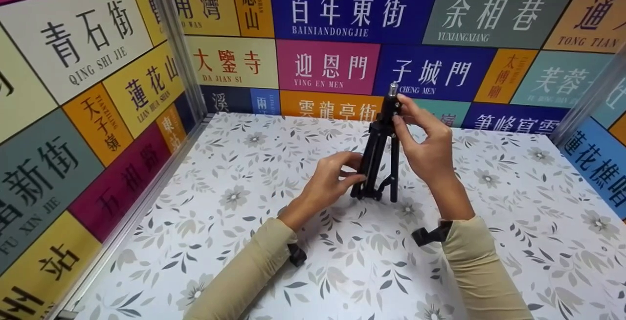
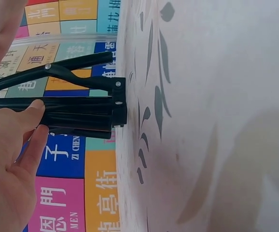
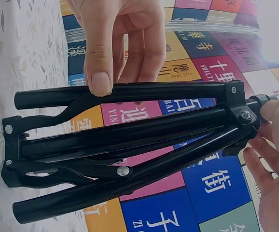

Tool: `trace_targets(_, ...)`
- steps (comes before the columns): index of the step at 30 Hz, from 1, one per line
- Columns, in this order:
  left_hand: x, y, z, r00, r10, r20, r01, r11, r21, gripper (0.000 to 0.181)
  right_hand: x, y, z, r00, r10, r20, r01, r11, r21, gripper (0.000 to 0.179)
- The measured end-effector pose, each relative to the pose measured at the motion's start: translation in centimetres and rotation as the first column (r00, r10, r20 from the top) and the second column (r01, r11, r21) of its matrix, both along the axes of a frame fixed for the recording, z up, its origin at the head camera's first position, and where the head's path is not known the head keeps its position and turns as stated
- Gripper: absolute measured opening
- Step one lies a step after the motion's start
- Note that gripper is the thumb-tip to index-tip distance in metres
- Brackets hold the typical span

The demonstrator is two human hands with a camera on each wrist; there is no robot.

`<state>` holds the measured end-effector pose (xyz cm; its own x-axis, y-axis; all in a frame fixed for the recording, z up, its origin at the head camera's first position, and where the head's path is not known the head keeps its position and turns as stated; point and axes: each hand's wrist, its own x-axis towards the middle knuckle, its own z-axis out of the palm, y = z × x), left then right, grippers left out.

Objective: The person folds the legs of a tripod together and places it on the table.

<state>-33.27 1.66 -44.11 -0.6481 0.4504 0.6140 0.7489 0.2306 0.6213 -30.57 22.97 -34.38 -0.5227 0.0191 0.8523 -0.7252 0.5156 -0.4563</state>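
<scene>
A small black tripod (image 1: 381, 128) stands above the patterned table with its legs spread slightly apart. Its silver screw tip (image 1: 393, 89) points up. My right hand (image 1: 430, 144) pinches the upper section, just below that tip. Lower down, my left hand (image 1: 333, 177) holds one leg between thumb and fingers. The right wrist view shows the left thumb (image 3: 101, 72) lying on a leg tube, and the hinged braces (image 3: 48, 169) joining the legs to the lower hub. In the left wrist view the lower hub (image 2: 119, 104) is close to the tabletop; whether they touch I cannot tell.
The table (image 1: 234, 232) is covered with a white sheet of grey leaves and flowers. Walls of coloured panels (image 1: 327, 7) with printed characters rise at the back, left and right. Black straps (image 1: 430, 234) with mounts sit at both wrists.
</scene>
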Motion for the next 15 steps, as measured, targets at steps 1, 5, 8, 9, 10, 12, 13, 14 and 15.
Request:
trace_targets(1,0.00,0.01,0.00,1.000,0.002,0.002,-0.002,1.000,0.000,0.036,0.06,-0.04,0.06,1.000,-0.001,-0.002,0.001,1.000,0.000,0.045)
trace_targets(5,-0.02,0.04,-0.08,1.000,0.024,0.001,-0.024,1.000,-0.006,0.035,0.25,-0.17,0.24,1.000,0.003,-0.003,-0.003,1.000,-0.004,0.045)
trace_targets(8,-0.04,0.11,-0.16,0.999,0.039,-0.008,-0.039,0.999,-0.008,0.034,0.24,-0.18,0.22,1.000,0.007,-0.004,-0.007,1.000,-0.006,0.045)
trace_targets(9,-0.05,0.14,-0.18,0.999,0.041,-0.011,-0.041,0.999,-0.007,0.034,0.20,-0.16,0.17,1.000,0.007,-0.005,-0.007,1.000,-0.007,0.045)
trace_targets(10,-0.05,0.18,-0.20,0.999,0.043,-0.014,-0.044,0.999,-0.005,0.033,0.13,-0.12,0.10,1.000,0.005,-0.005,-0.005,1.000,-0.006,0.045)
trace_targets(12,-0.05,0.24,-0.24,0.999,0.047,-0.024,-0.047,0.999,-0.003,0.033,-0.06,-0.02,-0.07,1.000,0.001,-0.004,-0.001,1.000,-0.005,0.045)
trace_targets(13,-0.04,0.28,-0.27,0.998,0.049,-0.028,-0.049,0.999,-0.003,0.033,-0.16,0.03,-0.16,1.000,-0.001,-0.003,0.001,1.000,-0.004,0.045)
trace_targets(14,-0.03,0.30,-0.29,0.998,0.051,-0.033,-0.051,0.999,-0.003,0.033,-0.27,0.09,-0.26,1.000,-0.002,-0.003,0.002,1.000,-0.004,0.045)
trace_targets(15,-0.02,0.33,-0.31,0.998,0.054,-0.037,-0.054,0.999,-0.003,0.032,-0.38,0.15,-0.35,1.000,-0.004,-0.002,0.004,1.000,-0.003,0.045)
